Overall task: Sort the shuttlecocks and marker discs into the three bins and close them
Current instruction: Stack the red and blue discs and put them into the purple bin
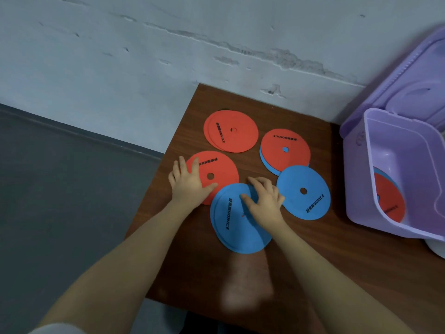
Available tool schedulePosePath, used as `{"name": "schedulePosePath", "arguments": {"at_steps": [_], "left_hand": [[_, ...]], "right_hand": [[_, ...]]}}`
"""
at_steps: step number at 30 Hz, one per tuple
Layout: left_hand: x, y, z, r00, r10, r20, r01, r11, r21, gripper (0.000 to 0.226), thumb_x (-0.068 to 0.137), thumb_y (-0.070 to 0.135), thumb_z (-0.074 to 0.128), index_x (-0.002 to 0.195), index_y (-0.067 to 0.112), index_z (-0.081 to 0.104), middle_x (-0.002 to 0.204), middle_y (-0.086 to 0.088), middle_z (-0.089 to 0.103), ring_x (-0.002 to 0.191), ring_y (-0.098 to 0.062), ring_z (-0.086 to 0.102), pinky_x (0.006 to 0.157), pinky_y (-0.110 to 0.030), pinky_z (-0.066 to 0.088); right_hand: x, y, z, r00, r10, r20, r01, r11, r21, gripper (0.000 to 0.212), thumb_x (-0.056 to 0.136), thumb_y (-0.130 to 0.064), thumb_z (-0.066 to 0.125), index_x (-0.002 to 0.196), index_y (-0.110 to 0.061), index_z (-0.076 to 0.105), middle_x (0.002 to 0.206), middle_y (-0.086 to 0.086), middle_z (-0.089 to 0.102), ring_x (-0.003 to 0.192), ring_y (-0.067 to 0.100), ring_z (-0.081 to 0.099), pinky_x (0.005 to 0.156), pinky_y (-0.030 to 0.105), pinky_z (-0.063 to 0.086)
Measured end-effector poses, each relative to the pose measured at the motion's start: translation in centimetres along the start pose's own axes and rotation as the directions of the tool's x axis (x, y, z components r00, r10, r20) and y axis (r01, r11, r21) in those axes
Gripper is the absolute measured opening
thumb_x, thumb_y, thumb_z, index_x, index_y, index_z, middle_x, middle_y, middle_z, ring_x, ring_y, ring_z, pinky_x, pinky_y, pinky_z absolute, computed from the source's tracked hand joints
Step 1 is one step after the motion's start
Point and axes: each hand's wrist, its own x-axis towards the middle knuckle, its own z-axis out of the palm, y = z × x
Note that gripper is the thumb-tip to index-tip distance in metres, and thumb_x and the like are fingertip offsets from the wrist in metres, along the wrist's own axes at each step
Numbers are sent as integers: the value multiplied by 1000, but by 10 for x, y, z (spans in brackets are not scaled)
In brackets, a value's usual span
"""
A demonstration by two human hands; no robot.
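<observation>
Both hands down on the flat foam marker discs, gathering.
Right hand (265,201), fingers curled, claws the near blue disc stack (238,227); left hand (190,184), fingers spread, presses the orange disc (216,169). Best slide to the tabletop (313,273) edge, then lift toward the open lilac plastic bin (375,189).

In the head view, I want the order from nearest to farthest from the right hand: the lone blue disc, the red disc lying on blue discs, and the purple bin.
From the right hand:
1. Lone blue disc, just to its right, almost touching the fingers.
2. Red disc on blue discs, farther back toward the wall.
3. Purple bin, at the table's right edge.
</observation>
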Motion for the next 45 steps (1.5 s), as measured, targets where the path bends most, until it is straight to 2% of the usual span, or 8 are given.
{"name": "schedulePosePath", "arguments": {"at_steps": [4,8,12,16,25,34,39,45], "left_hand": [[-1,-6,0,998,40,-54,-40,999,5,86,79,53,63,145,22,18,152,-15,17,137,-36,15,108,-50,16],[-4,-4,-7,976,86,-200,-117,982,-147,74,78,27,72,141,16,33,134,-18,32,120,-37,32,98,-51,31],[-5,-9,-13,921,207,-329,-263,955,-136,76,75,9,73,141,8,35,124,-22,39,108,-36,41,92,-47,38],[-1,-13,-26,921,207,-330,-275,945,-176,76,79,11,71,142,3,30,126,-22,36,114,-32,38,97,-34,33],[-2,-5,-79,885,157,-438,-285,926,-246,71,82,14,68,142,6,31,127,-20,31,118,-30,34,101,-36,34],[-57,31,-21,984,180,-12,-179,963,-201,78,84,28,65,146,11,21,130,-9,23,121,-23,26,104,-29,27],[-86,36,17,984,160,74,-157,986,-47,74,84,38,62,144,15,25,143,-14,21,127,-30,25,105,-36,27],[-94,35,22,972,192,135,-193,981,-6,75,89,37,55,148,16,14,154,-15,12,134,-33,21,109,-36,21]], "right_hand": [[20,-27,12,991,-42,124,47,998,-34,59,94,-38,46,147,-28,23,152,1,26,138,20,22,108,42,7],[27,-41,20,995,-10,98,-11,978,208,58,92,-25,53,144,-27,28,145,-5,38,133,13,31,109,35,8],[33,-42,17,1000,0,5,-2,887,463,58,87,-10,59,139,-28,39,130,-4,52,117,11,49,104,38,38],[40,-54,6,993,11,-117,45,885,464,47,85,-5,63,129,-16,52,107,0,54,89,6,52,85,20,45],[54,-90,-28,945,-156,-288,281,839,466,34,86,-2,61,118,-10,62,102,-3,59,85,1,54,76,3,40],[-15,-11,-25,990,46,-133,-7,960,281,28,86,-6,58,114,-10,62,101,2,61,90,13,55,82,27,45],[-46,19,-11,981,152,-119,-138,984,116,32,88,-14,56,120,-18,60,111,5,52,105,25,49,93,38,39],[-79,22,2,980,198,3,-198,979,40,59,94,-33,47,147,-31,21,153,-2,24,138,21,20,109,42,16]]}}
